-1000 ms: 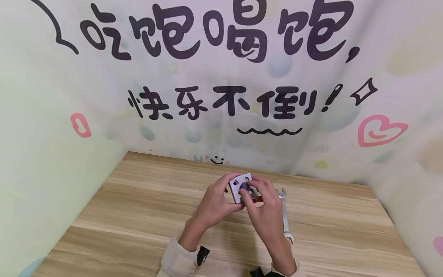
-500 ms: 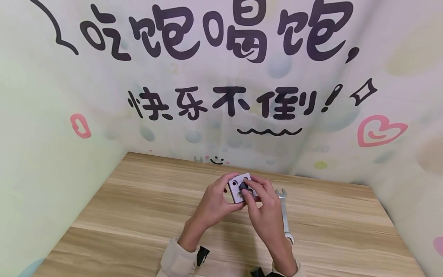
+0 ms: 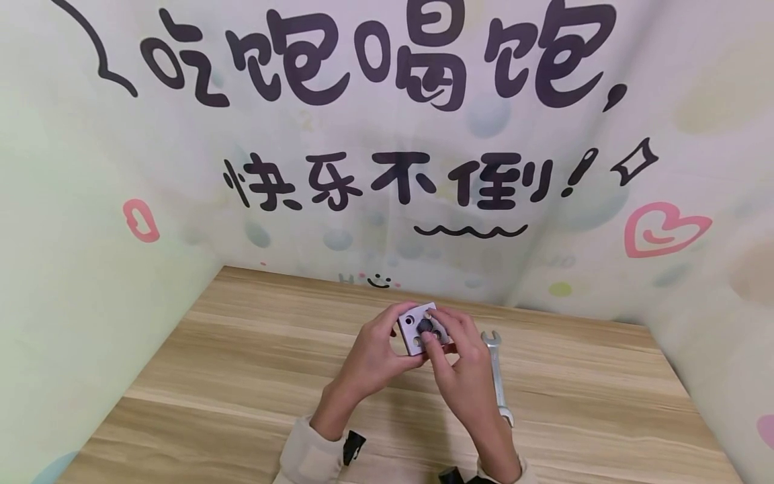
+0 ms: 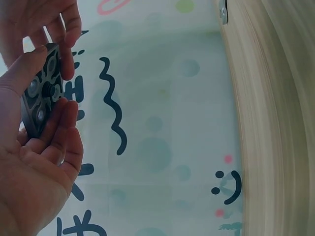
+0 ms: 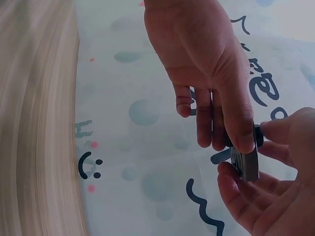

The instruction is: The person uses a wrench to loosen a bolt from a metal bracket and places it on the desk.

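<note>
Above the wooden table (image 3: 242, 376), the left hand (image 3: 371, 356) grips a square metal block (image 3: 417, 328) by its edges, while the right hand (image 3: 459, 376) pinches a dark knob (image 3: 425, 326) on its face. A wrench (image 3: 497, 376) shows only in the head view; the left wrist view alone shows the block's bolted underside (image 4: 42, 93).

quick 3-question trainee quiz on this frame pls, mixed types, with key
1. True or false: the wrench lies on the table, touched by neither hand.
2. Which hand grips the metal block by its edges?
A. left hand
B. right hand
3. Fill in: the right hand's fingertips pinch the dark ____ at the block's middle.

Key: 1 true; 2 A; 3 knob
</note>
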Motion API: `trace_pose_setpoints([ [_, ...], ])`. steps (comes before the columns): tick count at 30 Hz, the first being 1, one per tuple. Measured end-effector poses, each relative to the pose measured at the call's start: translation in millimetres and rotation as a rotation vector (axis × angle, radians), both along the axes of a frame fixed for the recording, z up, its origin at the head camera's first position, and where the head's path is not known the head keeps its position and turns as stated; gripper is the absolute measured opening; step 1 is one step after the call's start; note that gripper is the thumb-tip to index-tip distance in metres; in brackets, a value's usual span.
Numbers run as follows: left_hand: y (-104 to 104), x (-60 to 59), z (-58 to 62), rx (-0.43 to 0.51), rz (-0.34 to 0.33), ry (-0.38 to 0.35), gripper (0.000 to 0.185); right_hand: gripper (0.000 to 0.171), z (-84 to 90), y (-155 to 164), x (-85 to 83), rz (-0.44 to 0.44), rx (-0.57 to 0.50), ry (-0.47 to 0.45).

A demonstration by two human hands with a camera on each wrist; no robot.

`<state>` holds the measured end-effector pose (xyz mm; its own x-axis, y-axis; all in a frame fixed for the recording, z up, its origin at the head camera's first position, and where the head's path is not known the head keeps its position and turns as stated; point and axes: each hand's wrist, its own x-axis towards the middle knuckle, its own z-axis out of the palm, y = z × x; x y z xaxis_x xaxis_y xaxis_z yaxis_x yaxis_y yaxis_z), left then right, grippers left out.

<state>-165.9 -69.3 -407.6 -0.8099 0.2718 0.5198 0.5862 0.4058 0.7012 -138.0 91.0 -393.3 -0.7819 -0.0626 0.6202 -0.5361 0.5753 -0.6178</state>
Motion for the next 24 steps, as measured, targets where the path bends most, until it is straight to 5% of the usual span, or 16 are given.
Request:
trace_pose_setpoints([
  [24,0.9,1.3,0.2,0.01,-0.013,-0.004,0.067,0.024,-1.4,-1.6,-1.9,-0.027,-0.053,0.052],
])
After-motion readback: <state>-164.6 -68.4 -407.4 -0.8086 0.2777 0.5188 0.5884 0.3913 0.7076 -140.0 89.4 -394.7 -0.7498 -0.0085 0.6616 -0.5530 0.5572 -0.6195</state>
